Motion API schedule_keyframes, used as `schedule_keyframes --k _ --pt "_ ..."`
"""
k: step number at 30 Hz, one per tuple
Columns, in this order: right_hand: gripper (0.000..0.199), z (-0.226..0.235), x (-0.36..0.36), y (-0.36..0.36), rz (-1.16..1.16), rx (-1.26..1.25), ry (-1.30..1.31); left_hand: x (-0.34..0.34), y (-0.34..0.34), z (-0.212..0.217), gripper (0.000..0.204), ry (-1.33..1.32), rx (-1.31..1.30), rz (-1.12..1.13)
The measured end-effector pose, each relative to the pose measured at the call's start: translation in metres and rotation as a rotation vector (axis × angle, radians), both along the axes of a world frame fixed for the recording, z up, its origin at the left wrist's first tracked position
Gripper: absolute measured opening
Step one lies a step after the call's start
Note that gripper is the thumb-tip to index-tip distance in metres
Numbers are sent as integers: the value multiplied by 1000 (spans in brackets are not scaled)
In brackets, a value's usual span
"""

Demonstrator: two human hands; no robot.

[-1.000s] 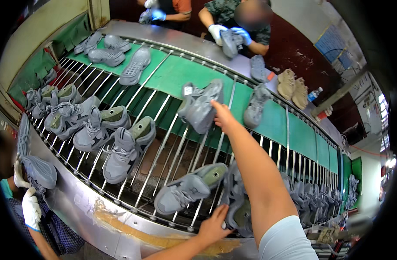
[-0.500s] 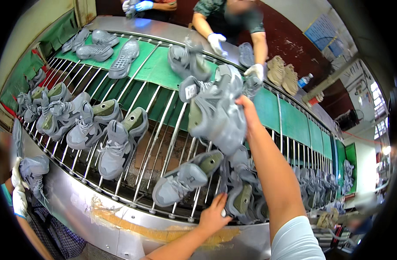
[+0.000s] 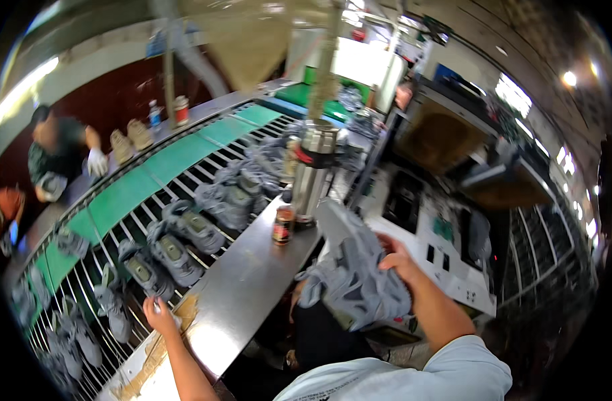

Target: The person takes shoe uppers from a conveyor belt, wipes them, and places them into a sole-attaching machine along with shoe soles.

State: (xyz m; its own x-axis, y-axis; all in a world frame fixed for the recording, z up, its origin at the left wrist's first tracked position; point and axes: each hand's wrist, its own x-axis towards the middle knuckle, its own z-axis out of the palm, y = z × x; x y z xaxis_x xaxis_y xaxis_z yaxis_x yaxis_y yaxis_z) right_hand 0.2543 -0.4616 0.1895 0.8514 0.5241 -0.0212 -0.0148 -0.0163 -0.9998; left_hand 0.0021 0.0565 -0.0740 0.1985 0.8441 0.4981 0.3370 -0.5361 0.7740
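Observation:
My right hand [image 3: 397,262] grips grey sneakers [image 3: 365,284], raised off the conveyor beside the white machine; they overlap, and blur makes it hard to tell how many there are. My left hand [image 3: 160,319] hovers by the near edge of the roller conveyor [image 3: 209,182], close to a grey sneaker [image 3: 144,271]. A small white thing shows among its bent fingers, too small to name. Several more grey sneakers stand on the rollers, among them one [image 3: 174,252] with a green-grey inside.
A steel pole [image 3: 311,170] rises at the conveyor's near side, with a small dark bottle [image 3: 282,224] beside it on the metal ledge [image 3: 236,284]. To the right stands a white machine [image 3: 443,267]. Across the conveyor, a person in white gloves [image 3: 97,162] works near beige shoes [image 3: 131,142].
My view has swung to the right. The sneakers in my right hand have moved from above the rollers to beside the white machine. My left hand stays near the conveyor's edge.

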Motion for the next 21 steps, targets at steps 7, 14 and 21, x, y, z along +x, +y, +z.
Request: schedule_keyframes --k 7,14,21 --pt "61 42 88 -171 -894 -285 -182 -12 -111 -87 34 278 178 -155" --pt "71 51 255 -182 -1125 -997 -151 -11 -166 -78 30 -26 -467 -354" --pt "77 6 300 -138 -1083 -1261 40 -5 -169 -63 19 105 -113 -257"
